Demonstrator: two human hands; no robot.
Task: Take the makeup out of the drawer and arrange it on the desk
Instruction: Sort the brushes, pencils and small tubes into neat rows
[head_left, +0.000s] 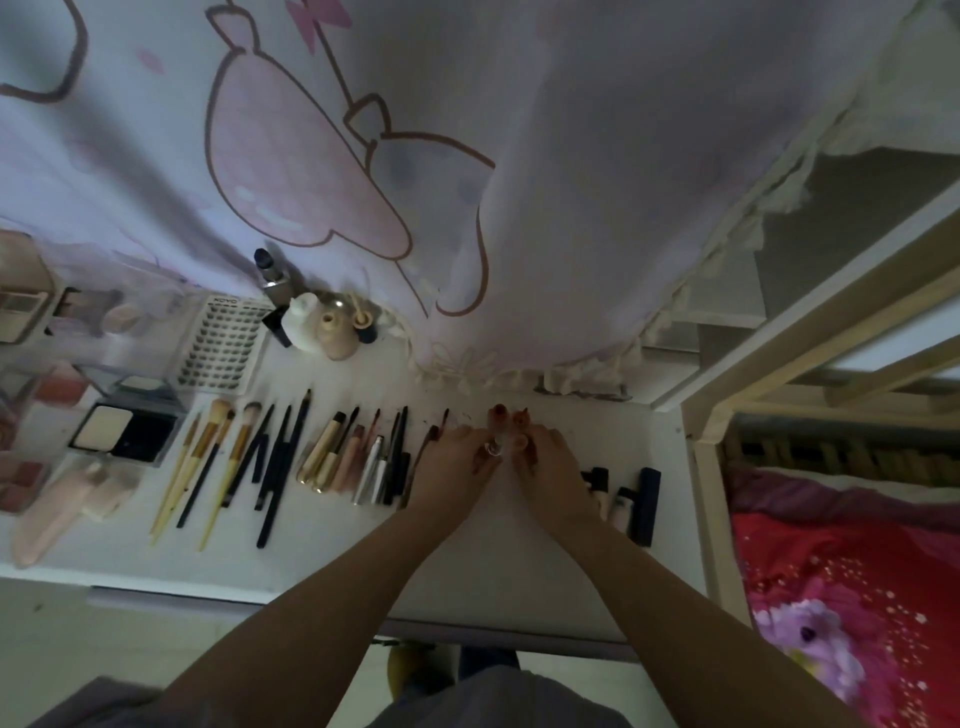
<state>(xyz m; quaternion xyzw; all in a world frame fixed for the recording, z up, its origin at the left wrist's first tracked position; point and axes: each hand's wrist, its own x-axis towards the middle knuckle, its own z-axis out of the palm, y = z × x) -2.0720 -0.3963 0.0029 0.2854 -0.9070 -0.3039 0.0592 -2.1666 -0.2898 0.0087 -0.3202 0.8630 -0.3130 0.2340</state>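
Two hands meet at the back of the desk (519, 545), the left hand (457, 457) and right hand (545, 457) both curled in a close grip around small nail-polish bottles (506, 431) standing between the fingertips. I cannot tell which fingers actually pinch. Such bottles look light, rigid, smooth and breakable, so they are best taken by the cap or around the body. Left of the hands lies a row of brushes and pencils (270, 457); dark tubes (631, 501) lie to the right.
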